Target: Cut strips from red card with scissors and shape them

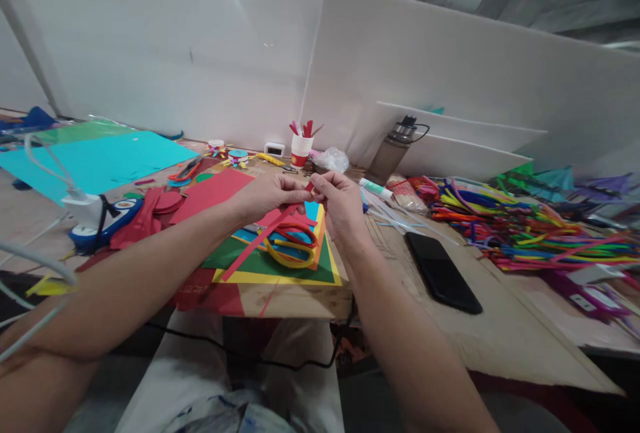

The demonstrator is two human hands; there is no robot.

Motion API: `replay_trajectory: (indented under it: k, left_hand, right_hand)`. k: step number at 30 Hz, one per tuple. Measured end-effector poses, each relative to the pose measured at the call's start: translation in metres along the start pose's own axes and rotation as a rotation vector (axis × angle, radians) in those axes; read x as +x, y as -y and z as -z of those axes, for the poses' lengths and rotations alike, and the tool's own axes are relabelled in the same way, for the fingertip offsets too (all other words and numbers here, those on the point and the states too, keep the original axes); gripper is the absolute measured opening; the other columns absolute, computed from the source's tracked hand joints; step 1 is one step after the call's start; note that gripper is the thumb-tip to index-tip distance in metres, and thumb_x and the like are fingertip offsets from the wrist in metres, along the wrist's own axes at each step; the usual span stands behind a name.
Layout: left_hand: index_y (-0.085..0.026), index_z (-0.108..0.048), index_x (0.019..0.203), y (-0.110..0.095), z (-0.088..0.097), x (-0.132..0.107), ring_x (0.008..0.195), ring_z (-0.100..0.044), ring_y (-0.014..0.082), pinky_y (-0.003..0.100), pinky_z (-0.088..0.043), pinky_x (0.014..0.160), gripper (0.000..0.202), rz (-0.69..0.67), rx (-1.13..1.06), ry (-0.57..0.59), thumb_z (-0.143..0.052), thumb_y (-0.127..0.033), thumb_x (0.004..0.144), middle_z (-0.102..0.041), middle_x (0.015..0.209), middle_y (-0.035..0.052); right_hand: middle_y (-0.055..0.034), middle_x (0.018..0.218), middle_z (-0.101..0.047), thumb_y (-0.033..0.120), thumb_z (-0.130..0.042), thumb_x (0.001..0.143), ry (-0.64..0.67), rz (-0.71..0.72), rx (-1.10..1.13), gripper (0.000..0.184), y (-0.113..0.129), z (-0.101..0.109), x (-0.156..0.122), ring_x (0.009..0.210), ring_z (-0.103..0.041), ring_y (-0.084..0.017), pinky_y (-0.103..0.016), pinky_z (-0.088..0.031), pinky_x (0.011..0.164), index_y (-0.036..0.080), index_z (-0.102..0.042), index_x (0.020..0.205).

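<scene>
Where the two hands meet: a narrow red paper strip (pixel 255 244), held up over the near edge of the worktable, its loose end slanting down to the person's left.
Left hand (pixel 273 196): thumb and fingers pinching the strip close to its upper end.
Right hand (pixel 343 203): thumb and fingertips pressed together on that upper end, just beside the left.
Scissors (pixel 293 264): red and yellow handle loops, lying below the hands; blades hidden from where I stand.
Stacked paper: green sheet (pixel 320 272) with yellow edges, under the scissors; red sheet (pixel 215 192) farther left.
Paper cup (pixel 301 153): red and white, upright beyond the hands, holding red and pink sticks.
Glue stick (pixel 376 188): white and green, lying near the right hand.
Bottle (pixel 390 156): grey, dark-capped, behind the glue stick.
Phone (pixel 443 273): black, screen dark, on the cardboard (pixel 505 333) at right.
Pipe cleaners (pixel 540 226): many colours, heaped at far right.
Bright blue sheet (pixel 110 163): flat, far left.
White boards (pixel 450 66): standing at the back.
</scene>
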State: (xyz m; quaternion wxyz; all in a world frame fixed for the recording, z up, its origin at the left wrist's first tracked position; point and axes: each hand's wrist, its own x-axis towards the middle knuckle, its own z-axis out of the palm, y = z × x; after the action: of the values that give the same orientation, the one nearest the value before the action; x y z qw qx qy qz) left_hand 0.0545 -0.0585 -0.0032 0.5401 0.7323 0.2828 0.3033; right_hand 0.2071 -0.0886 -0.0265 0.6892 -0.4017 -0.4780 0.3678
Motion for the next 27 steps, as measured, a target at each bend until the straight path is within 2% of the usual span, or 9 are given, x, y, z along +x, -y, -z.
replay_trajectory:
  k: [3, 7, 16, 18, 23, 25, 27]
  left_hand:
    - [-0.015, -0.069, 0.068, 0.002, -0.003, -0.002, 0.057, -0.054, 0.0072, 0.019, -0.039, 0.055, 0.024, -0.034, -0.006, -0.010, -0.070, -0.036, 0.079, -0.066, 0.065, 0.0024]
    - [-0.014, -0.069, 0.069, 0.008, -0.003, -0.004, 0.062, -0.060, 0.0097, 0.022, -0.045, 0.062, 0.024, -0.047, -0.011, 0.037, -0.068, -0.035, 0.081, -0.068, 0.067, 0.0043]
    - [-0.014, -0.068, 0.071, 0.018, 0.001, -0.004, 0.056, -0.058, 0.0085, 0.021, -0.044, 0.057, 0.023, -0.007, -0.057, 0.065, -0.067, -0.033, 0.082, -0.068, 0.066, 0.0043]
    - [-0.013, -0.068, 0.070, 0.019, 0.001, -0.004, 0.056, -0.058, 0.0085, 0.020, -0.044, 0.057, 0.023, 0.006, -0.099, 0.063, -0.068, -0.033, 0.082, -0.067, 0.065, 0.0040]
    - [-0.011, -0.069, 0.072, 0.020, 0.004, -0.004, 0.054, -0.057, 0.0078, 0.019, -0.044, 0.055, 0.022, 0.059, -0.208, 0.031, -0.071, -0.032, 0.079, -0.066, 0.062, 0.0036]
    - [-0.011, -0.069, 0.072, 0.020, 0.005, -0.004, 0.051, -0.055, 0.0071, 0.019, -0.041, 0.051, 0.022, 0.068, -0.227, 0.032, -0.070, -0.031, 0.080, -0.065, 0.061, 0.0033]
    - [-0.011, -0.068, 0.069, 0.019, 0.005, -0.004, 0.051, -0.055, 0.0069, 0.019, -0.042, 0.051, 0.023, 0.064, -0.235, 0.047, -0.068, -0.030, 0.082, -0.065, 0.061, 0.0030]
  right_hand:
    - [0.0059, 0.052, -0.046, 0.036, -0.073, 0.067, -0.027, 0.001, -0.014, 0.027, 0.000, -0.001, -0.001, 0.049, -0.038, -0.008, -0.025, -0.034, 0.051, 0.020, -0.053, 0.058]
    - [0.0056, 0.050, -0.045, 0.030, -0.071, 0.065, -0.047, -0.026, 0.030, 0.025, 0.001, -0.002, -0.002, 0.048, -0.036, -0.007, -0.024, -0.030, 0.049, 0.020, -0.051, 0.053]
    - [0.0067, 0.046, -0.045, 0.031, -0.076, 0.058, -0.075, -0.111, 0.002, 0.033, -0.006, -0.005, -0.001, 0.044, -0.033, -0.006, -0.024, -0.027, 0.045, 0.020, -0.046, 0.049]
    - [0.0063, 0.048, -0.046, 0.035, -0.079, 0.058, -0.072, -0.110, 0.026, 0.037, -0.005, -0.004, 0.000, 0.044, -0.034, -0.006, -0.023, -0.029, 0.045, 0.020, -0.046, 0.051]
    - [0.0004, 0.063, -0.059, 0.064, -0.072, 0.065, -0.011, -0.180, 0.040, 0.048, -0.007, 0.000, 0.003, 0.051, -0.047, -0.008, -0.023, -0.037, 0.048, 0.018, -0.062, 0.070]
    - [0.0007, 0.064, -0.059, 0.066, -0.071, 0.066, 0.035, -0.177, -0.030, 0.049, -0.010, 0.000, 0.003, 0.053, -0.049, -0.009, -0.023, -0.039, 0.051, 0.018, -0.062, 0.071]
    - [0.0029, 0.059, -0.056, 0.059, -0.075, 0.065, 0.082, -0.130, -0.102, 0.043, -0.014, -0.001, 0.001, 0.053, -0.047, -0.008, -0.023, -0.039, 0.052, 0.019, -0.059, 0.066]
